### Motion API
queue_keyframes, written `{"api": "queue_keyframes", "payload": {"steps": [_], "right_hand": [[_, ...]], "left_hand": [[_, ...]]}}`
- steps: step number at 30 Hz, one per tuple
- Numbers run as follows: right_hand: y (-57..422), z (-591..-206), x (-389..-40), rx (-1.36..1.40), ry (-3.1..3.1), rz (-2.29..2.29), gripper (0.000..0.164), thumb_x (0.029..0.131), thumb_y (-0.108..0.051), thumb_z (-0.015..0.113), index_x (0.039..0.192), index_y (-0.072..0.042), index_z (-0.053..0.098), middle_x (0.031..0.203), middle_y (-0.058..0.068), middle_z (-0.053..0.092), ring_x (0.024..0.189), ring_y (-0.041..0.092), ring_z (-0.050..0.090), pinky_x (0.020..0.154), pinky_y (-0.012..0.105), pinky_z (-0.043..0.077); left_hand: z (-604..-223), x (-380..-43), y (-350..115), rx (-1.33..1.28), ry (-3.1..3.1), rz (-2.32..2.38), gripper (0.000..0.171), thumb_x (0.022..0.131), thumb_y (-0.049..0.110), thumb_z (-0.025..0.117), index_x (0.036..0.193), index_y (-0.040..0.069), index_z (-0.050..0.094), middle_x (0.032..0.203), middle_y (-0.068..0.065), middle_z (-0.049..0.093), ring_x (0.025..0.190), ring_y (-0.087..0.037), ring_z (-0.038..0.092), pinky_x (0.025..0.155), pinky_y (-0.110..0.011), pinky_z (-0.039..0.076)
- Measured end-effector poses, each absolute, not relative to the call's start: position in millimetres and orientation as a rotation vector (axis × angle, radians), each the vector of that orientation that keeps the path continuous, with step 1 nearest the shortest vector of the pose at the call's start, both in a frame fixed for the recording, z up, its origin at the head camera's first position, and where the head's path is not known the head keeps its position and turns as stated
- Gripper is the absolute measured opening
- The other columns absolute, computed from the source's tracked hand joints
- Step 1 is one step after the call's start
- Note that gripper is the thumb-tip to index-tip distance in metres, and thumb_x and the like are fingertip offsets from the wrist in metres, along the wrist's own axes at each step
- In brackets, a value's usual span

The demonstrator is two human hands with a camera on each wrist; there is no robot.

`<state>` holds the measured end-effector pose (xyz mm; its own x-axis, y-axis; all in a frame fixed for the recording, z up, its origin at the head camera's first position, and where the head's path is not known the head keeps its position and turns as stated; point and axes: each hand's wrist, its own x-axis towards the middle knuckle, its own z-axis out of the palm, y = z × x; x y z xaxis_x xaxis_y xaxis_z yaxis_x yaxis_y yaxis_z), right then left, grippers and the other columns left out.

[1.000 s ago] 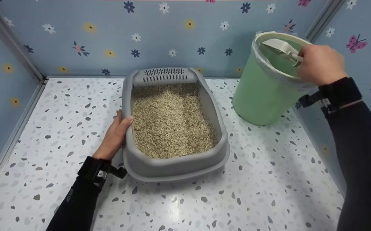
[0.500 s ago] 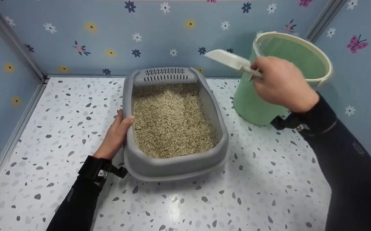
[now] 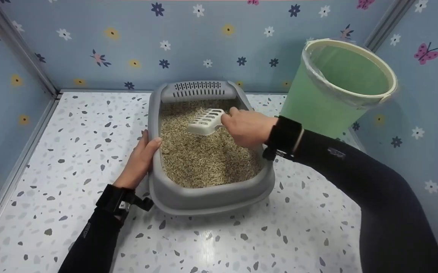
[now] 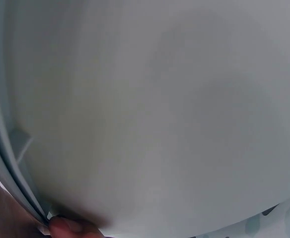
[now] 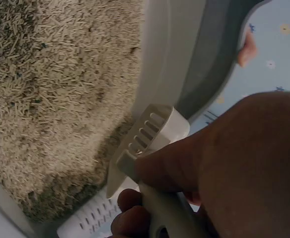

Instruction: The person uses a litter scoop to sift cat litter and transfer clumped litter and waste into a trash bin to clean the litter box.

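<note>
A grey litter box [image 3: 211,199] filled with pellet litter [image 3: 203,163] stands in the middle of the head view. My left hand [image 3: 138,161] grips its left rim, thumb on top and fingers at the outer side; a fingertip [image 4: 73,225] shows against the wall in the left wrist view. My right hand [image 3: 247,127] holds a white slotted litter scoop [image 3: 206,122] by its handle [image 5: 165,210], over the far half of the litter. In the right wrist view the scoop's slots [image 5: 147,131] show between the hand and the litter, with no clump visible on it.
A green bin [image 3: 317,102] with a clear liner over its pale rim [image 3: 370,57] stands at the back right, near the corner. Flower-patterned walls [image 3: 188,49] enclose the back and sides. The speckled tabletop [image 3: 71,151] extends around the box.
My right hand has carried the scoop from over the bin leftward and down to above the litter, turning it so its slots show. The left hand stays on the rim.
</note>
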<state>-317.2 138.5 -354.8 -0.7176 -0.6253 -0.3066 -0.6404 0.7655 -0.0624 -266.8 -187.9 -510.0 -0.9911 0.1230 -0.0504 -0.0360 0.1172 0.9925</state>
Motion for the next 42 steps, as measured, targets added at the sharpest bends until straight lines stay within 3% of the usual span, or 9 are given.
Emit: {"api": "queue_keyframes", "payload": {"steps": [4, 9, 15, 18, 22, 26, 32, 39, 42], "right_hand": [[120, -375, -337, -1.032, 2.629, 0.207, 0.027, 0.102, -0.001, 0.047, 0.128, 0.003, 0.051, 0.115, 0.019, 0.047, 0.100, 0.035, 0.051, 0.092, 0.053, 0.056], [103, -407, -353, -1.122, 2.596, 0.413, 0.047, 0.108, -0.005, 0.044, 0.155, 0.005, 0.047, 0.126, 0.024, 0.046, 0.103, 0.035, 0.044, 0.094, 0.052, 0.058], [91, -434, -370, -1.140, 2.547, 0.487, 0.064, 0.114, -0.007, 0.039, 0.176, 0.000, 0.023, 0.161, 0.033, 0.034, 0.138, 0.043, 0.047, 0.100, 0.046, 0.059], [91, -451, -380, -1.092, 2.587, 0.514, 0.066, 0.116, -0.011, 0.036, 0.178, -0.002, 0.016, 0.171, 0.033, 0.024, 0.148, 0.045, 0.042, 0.092, 0.044, 0.063], [95, -454, -382, -1.027, 2.642, 0.485, 0.066, 0.116, -0.011, 0.038, 0.178, -0.001, 0.015, 0.163, 0.035, 0.032, 0.109, 0.036, 0.063, 0.069, 0.038, 0.061], [98, -450, -382, -0.957, 2.693, 0.502, 0.065, 0.119, -0.017, 0.040, 0.176, 0.003, 0.016, 0.154, 0.036, 0.038, 0.064, 0.021, 0.045, 0.057, 0.035, 0.049], [97, -453, -387, -0.904, 2.763, 0.521, 0.061, 0.120, -0.017, 0.038, 0.177, 0.000, 0.021, 0.146, 0.034, 0.046, 0.059, 0.018, 0.038, 0.061, 0.040, 0.061], [85, -463, -391, -0.794, 2.774, 0.636, 0.062, 0.121, -0.013, 0.035, 0.180, -0.010, 0.017, 0.129, 0.031, 0.062, 0.054, 0.017, 0.043, 0.052, 0.033, 0.051], [84, -463, -390, -0.736, 2.784, 0.599, 0.063, 0.120, -0.014, 0.036, 0.180, -0.011, 0.016, 0.110, 0.026, 0.065, 0.057, 0.020, 0.045, 0.058, 0.037, 0.060]], "left_hand": [[-511, -267, -187, 0.096, 2.266, 2.011, 0.095, 0.114, 0.049, 0.051, 0.177, 0.006, -0.005, 0.186, -0.014, -0.005, 0.170, -0.020, -0.001, 0.136, -0.034, 0.002], [-513, -267, -185, 0.096, 2.295, 1.980, 0.097, 0.113, 0.053, 0.052, 0.177, 0.006, -0.004, 0.185, -0.014, -0.002, 0.170, -0.022, 0.002, 0.136, -0.034, 0.003], [-512, -266, -182, 0.101, 2.294, 1.973, 0.100, 0.113, 0.055, 0.052, 0.177, 0.004, -0.006, 0.185, -0.015, -0.004, 0.170, -0.023, 0.000, 0.136, -0.035, 0.002], [-511, -266, -180, 0.106, 2.289, 1.967, 0.099, 0.113, 0.054, 0.052, 0.177, 0.006, -0.006, 0.185, -0.013, -0.003, 0.170, -0.025, 0.002, 0.137, -0.037, 0.003], [-507, -267, -179, 0.132, 2.284, 1.981, 0.098, 0.113, 0.052, 0.053, 0.177, 0.006, -0.006, 0.185, -0.014, -0.002, 0.170, -0.024, 0.003, 0.137, -0.037, 0.004], [-505, -269, -180, 0.143, 2.274, 2.000, 0.100, 0.113, 0.052, 0.053, 0.176, 0.005, -0.008, 0.185, -0.015, -0.007, 0.170, -0.022, -0.002, 0.137, -0.036, 0.001], [-507, -268, -182, 0.130, 2.273, 1.991, 0.100, 0.113, 0.053, 0.053, 0.177, 0.006, -0.008, 0.185, -0.014, -0.006, 0.170, -0.019, -0.001, 0.136, -0.034, 0.002], [-509, -266, -188, 0.103, 2.304, 1.965, 0.099, 0.113, 0.054, 0.052, 0.177, 0.009, -0.008, 0.185, -0.013, -0.005, 0.170, -0.022, -0.001, 0.137, -0.037, 0.001], [-509, -266, -189, 0.100, 2.311, 1.953, 0.100, 0.113, 0.056, 0.052, 0.177, 0.008, -0.007, 0.185, -0.013, -0.005, 0.170, -0.022, -0.001, 0.137, -0.037, 0.001]]}}
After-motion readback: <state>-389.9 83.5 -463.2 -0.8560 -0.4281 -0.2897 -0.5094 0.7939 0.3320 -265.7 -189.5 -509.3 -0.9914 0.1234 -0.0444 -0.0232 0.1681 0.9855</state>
